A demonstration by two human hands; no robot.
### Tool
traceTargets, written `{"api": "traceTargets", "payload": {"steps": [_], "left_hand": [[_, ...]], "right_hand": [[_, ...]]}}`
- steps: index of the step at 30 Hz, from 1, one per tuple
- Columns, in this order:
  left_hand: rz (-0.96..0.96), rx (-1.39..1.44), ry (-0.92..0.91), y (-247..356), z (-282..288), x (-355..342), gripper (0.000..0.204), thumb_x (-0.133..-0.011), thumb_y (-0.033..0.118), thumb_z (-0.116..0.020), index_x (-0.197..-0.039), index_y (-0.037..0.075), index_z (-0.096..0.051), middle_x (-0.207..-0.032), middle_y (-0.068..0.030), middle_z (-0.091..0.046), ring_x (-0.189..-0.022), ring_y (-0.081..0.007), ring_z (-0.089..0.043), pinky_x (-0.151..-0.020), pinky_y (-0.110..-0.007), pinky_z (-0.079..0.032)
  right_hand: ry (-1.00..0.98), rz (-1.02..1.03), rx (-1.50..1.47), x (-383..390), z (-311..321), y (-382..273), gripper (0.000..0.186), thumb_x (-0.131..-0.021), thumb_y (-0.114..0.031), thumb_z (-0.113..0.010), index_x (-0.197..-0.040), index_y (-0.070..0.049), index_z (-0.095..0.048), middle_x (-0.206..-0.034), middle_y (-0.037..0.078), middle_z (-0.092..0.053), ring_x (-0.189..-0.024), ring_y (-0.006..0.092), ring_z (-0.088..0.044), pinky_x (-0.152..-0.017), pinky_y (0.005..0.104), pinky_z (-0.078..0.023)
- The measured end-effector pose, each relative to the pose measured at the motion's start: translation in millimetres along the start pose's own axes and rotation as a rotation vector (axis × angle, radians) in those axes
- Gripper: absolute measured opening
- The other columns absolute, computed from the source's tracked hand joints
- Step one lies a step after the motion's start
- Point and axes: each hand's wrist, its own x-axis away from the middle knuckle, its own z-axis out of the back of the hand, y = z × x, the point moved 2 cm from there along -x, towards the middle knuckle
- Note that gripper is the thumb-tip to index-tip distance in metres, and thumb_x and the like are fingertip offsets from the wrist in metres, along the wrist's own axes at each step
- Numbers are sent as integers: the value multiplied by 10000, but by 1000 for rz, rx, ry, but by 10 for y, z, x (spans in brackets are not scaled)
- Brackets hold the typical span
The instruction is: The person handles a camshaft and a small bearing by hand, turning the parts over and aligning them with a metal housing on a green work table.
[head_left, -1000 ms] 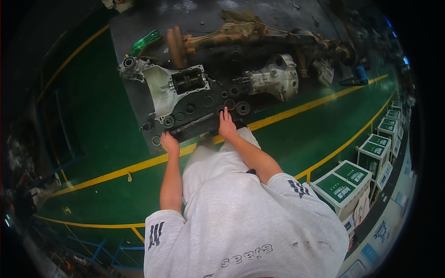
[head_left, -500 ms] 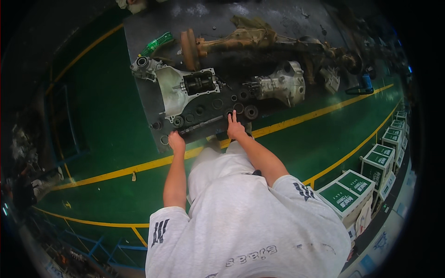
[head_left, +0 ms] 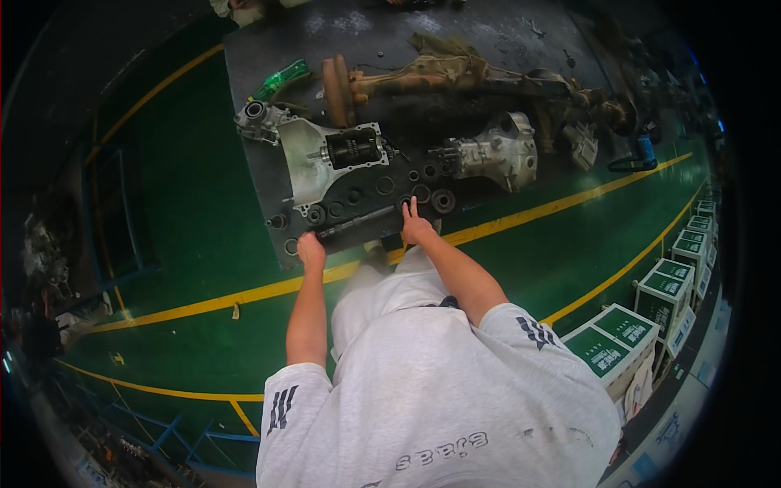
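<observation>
Near the front edge of a dark workbench [head_left: 268,183], my left hand [head_left: 310,252] is closed, its fingers at the left end of a long, slim metal shaft [head_left: 358,221]. Whatever those fingers may hold is hidden. My right hand [head_left: 416,225] is by the shaft's other end, two fingers stretched out and apart over a small dark ring-shaped part [head_left: 404,201]. A thin metal ring [head_left: 421,193] and a toothed gear [head_left: 442,201] lie just beyond them. Another ring [head_left: 291,246] is beside my left hand. Several rings and gears lie behind the shaft.
An opened gearbox housing [head_left: 303,159] and a second metal housing [head_left: 500,154] stand farther back. Behind them lies a rusty axle [head_left: 415,79] with a drum, near a green bottle [head_left: 283,75]. Green-and-white boxes [head_left: 610,337] line the right. A person's hand [head_left: 241,4] shows at the top.
The bench and its parts sit slightly lower and farther right in the view. My hands keep nearly the same places beside the shaft.
</observation>
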Motion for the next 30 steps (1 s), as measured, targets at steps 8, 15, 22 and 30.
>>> {"api": "traceTargets", "payload": {"steps": [8, 15, 22, 30], "left_hand": [[-15, 35, -2, -75, 44, -30, 216, -922, 120, -559, -980, 58, -758, -968, -204, -708, -906, -379, -691, -771, -466, -553], [14, 32, -107, -118, 51, -104, 237, -935, 168, -565, -1039, 95, -764, -1002, -205, -709, -935, -379, -689, -806, -466, -548], [-39, 15, -54, -130, 17, -77, 245, -949, 196, -562, -983, 58, -761, -970, -210, -701, -908, -386, -686, -781, -479, -541], [-115, 12, 6, -117, 19, -63, 241, -909, 115, -546, -1065, 74, -725, -1000, -179, -685, -914, -369, -679, -765, -461, -546]], "right_hand": [[-36, -22, 45, -218, -139, 34, 886, -896, -94, -500, -1593, -101, 46, -1610, 183, 255, -1262, 387, -562, -979, 445, -482], [-24, 37, 79, -434, -297, 162, 870, -901, -97, -495, -1594, -98, 30, -1610, 181, 254, -1273, 408, -547, -1000, 453, -471], [-68, -27, 24, -61, -9, 1, 856, -910, -116, -478, -1594, -103, 36, -1607, 172, 266, -1312, 416, -509, -1045, 462, -439], [-128, -62, 32, 0, 64, -56, 962, -930, -275, -630, -1588, -115, 53, -1582, 204, 300, -1358, 443, -438, -1127, 455, -379]]}}
